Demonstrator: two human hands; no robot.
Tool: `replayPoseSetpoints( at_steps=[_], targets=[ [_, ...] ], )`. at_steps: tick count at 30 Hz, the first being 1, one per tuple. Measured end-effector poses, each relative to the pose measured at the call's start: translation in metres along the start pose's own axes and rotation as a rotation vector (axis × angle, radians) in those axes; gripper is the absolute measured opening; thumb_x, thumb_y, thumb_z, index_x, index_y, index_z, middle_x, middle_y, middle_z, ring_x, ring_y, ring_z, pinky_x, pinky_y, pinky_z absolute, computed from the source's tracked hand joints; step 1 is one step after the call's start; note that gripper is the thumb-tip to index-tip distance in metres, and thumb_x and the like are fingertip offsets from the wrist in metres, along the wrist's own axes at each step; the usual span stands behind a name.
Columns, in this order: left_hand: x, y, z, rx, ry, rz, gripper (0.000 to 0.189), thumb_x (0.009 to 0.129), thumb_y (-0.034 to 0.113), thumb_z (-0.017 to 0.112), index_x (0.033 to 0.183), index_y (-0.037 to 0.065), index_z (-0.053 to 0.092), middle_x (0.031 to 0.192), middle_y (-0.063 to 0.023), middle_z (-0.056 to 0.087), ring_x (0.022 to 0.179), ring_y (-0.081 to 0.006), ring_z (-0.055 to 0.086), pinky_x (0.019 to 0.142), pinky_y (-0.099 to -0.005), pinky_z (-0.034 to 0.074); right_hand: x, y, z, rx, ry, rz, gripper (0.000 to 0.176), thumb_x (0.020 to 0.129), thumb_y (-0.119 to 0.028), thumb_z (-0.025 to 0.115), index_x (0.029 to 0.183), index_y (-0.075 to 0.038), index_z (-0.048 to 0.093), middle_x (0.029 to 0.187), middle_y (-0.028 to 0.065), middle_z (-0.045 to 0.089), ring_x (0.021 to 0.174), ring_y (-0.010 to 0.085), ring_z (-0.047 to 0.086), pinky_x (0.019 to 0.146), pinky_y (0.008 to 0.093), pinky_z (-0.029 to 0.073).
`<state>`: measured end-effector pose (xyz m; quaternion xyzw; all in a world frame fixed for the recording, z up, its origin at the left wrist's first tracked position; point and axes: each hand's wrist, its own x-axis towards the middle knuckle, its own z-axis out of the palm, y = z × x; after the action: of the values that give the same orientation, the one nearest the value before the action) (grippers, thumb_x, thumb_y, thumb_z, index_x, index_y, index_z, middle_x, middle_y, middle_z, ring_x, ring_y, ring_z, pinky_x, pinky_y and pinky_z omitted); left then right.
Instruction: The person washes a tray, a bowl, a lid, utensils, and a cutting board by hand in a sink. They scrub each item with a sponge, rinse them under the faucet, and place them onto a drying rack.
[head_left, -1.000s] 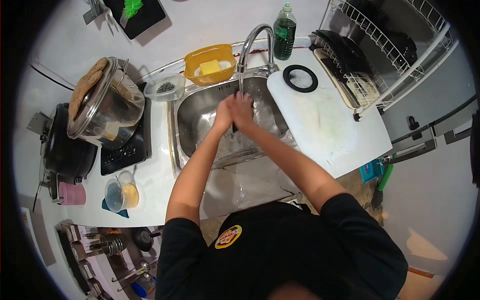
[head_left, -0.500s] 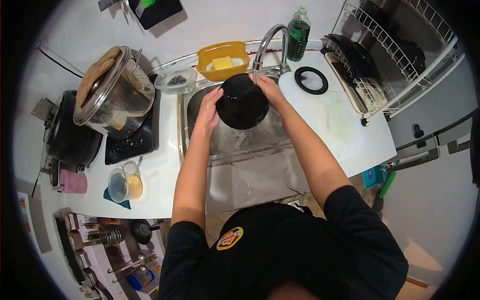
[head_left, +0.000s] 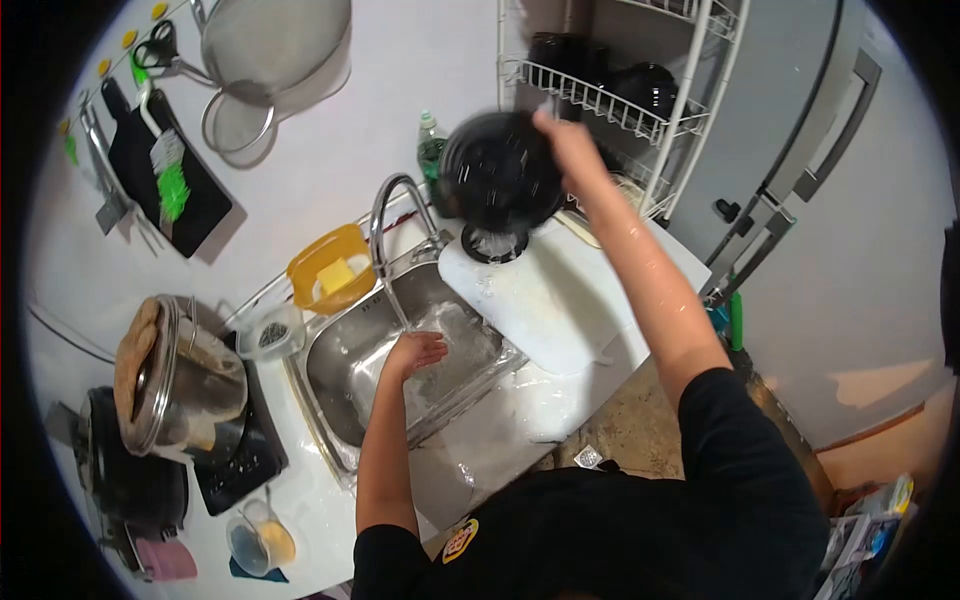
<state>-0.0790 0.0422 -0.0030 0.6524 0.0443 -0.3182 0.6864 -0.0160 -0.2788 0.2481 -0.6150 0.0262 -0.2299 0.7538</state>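
My right hand [head_left: 563, 142] holds a wet black bowl [head_left: 498, 172] up in the air, close to the white wire dish rack [head_left: 610, 105] at the upper right. The bowl is tilted, its underside toward me, and is blurred. My left hand [head_left: 413, 352] stays low over the steel sink [head_left: 395, 355], fingers apart and holding nothing, just under the curved tap [head_left: 390, 205].
A white board [head_left: 560, 295] covers the counter right of the sink, with a black ring [head_left: 492, 245] on it. A yellow tub with a sponge [head_left: 330, 272], a green soap bottle [head_left: 429, 148], a steel pot [head_left: 180, 375] on a hob and black bowls in the rack are nearby.
Both hands held the black bowl under the tap; now my right hand alone has lifted it up and right toward the rack, and my left hand has let go and stays over the sink.
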Motion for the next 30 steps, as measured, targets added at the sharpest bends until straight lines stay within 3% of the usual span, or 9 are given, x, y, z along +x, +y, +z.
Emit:
replayPoseSetpoints(
  at_steps=[3,5,9,11,12,13,20,26,30],
  targets=[
    [0.003,0.001,0.003,0.060,0.102,0.021,0.033,0.084,0.009,0.043,0.111,-0.009,0.051,0.095,-0.0210,0.061,0.085,-0.0266,0.063,0.071,-0.0329,0.053,0.011,-0.080,-0.011,0.395,0.366,-0.006,0.041,0.087,-0.033,0.050,0.098,0.006,0.056,0.090,0.0166,0.061,0.084,0.0265,0.060,0.077,0.0430,0.045],
    [0.010,0.002,0.000,0.069,0.162,0.084,0.033,0.084,0.009,0.043,0.110,-0.008,0.052,0.096,-0.0205,0.062,0.085,-0.0255,0.063,0.068,-0.0319,0.053,0.082,-0.069,-0.034,0.179,0.752,-0.127,0.047,0.091,-0.035,0.040,0.105,0.007,0.054,0.107,0.0224,0.057,0.096,0.0351,0.056,0.082,0.0414,0.045],
    [-0.001,0.006,0.002,0.176,0.099,0.124,0.033,0.083,0.009,0.044,0.112,-0.004,0.053,0.097,-0.0180,0.062,0.084,-0.0251,0.064,0.072,-0.0311,0.052,0.099,-0.112,-0.038,0.194,1.078,0.018,0.042,0.093,-0.028,0.033,0.099,0.005,0.057,0.108,0.0250,0.056,0.101,0.0382,0.053,0.084,0.0419,0.044],
    [-0.012,0.004,0.000,0.191,0.085,0.114,0.033,0.082,0.010,0.044,0.111,-0.002,0.055,0.096,-0.0155,0.063,0.084,-0.0233,0.063,0.071,-0.0307,0.052,0.173,-0.083,-0.074,0.678,1.280,-0.130,0.037,0.089,-0.035,0.042,0.100,-0.005,0.061,0.105,0.0165,0.060,0.093,0.0298,0.057,0.080,0.0375,0.045],
    [-0.021,0.007,0.002,0.165,0.112,0.088,0.033,0.080,0.009,0.045,0.111,0.000,0.057,0.095,-0.0136,0.063,0.084,-0.0230,0.064,0.071,-0.0304,0.051,0.112,-0.123,-0.047,0.555,1.263,0.133,0.029,0.090,-0.025,0.037,0.100,-0.010,0.059,0.105,0.0132,0.060,0.089,0.0287,0.060,0.078,0.0364,0.047],
    [-0.020,0.002,-0.001,0.157,0.131,0.086,0.033,0.080,0.008,0.047,0.110,0.001,0.057,0.094,-0.0127,0.063,0.083,-0.0221,0.063,0.071,-0.0301,0.051,0.105,-0.126,-0.048,0.525,1.249,0.163,0.028,0.090,-0.024,0.037,0.099,-0.009,0.059,0.103,0.0135,0.060,0.088,0.0288,0.060,0.077,0.0364,0.047],
    [-0.013,-0.019,-0.011,0.220,0.157,0.118,0.030,0.076,0.010,0.054,0.105,0.001,0.060,0.084,-0.0076,0.064,0.071,-0.0159,0.062,0.064,-0.0277,0.050,0.138,-0.106,-0.079,0.070,1.078,0.043,0.024,0.085,-0.022,0.043,0.090,-0.006,0.060,0.091,0.0157,0.060,0.081,0.0298,0.060,0.071,0.0370,0.047],
    [0.002,0.003,0.001,0.361,0.142,0.212,0.027,0.079,0.008,0.050,0.101,-0.003,0.061,0.078,-0.0091,0.064,0.067,-0.0161,0.062,0.058,-0.0261,0.050,0.149,-0.098,-0.100,-0.705,0.841,-0.183,0.021,0.080,-0.020,0.048,0.082,-0.003,0.060,0.082,0.0175,0.060,0.075,0.0307,0.061,0.065,0.0374,0.047],
    [-0.001,0.025,0.011,0.387,0.138,0.102,0.026,0.075,0.006,0.054,0.098,-0.003,0.062,0.077,-0.0081,0.064,0.065,-0.0146,0.061,0.058,-0.0251,0.050,0.112,-0.103,-0.080,-0.935,0.721,-0.550,0.020,0.077,-0.019,0.051,0.077,-0.001,0.060,0.075,0.0187,0.060,0.071,0.0313,0.061,0.062,0.0377,0.047]
  ],
)
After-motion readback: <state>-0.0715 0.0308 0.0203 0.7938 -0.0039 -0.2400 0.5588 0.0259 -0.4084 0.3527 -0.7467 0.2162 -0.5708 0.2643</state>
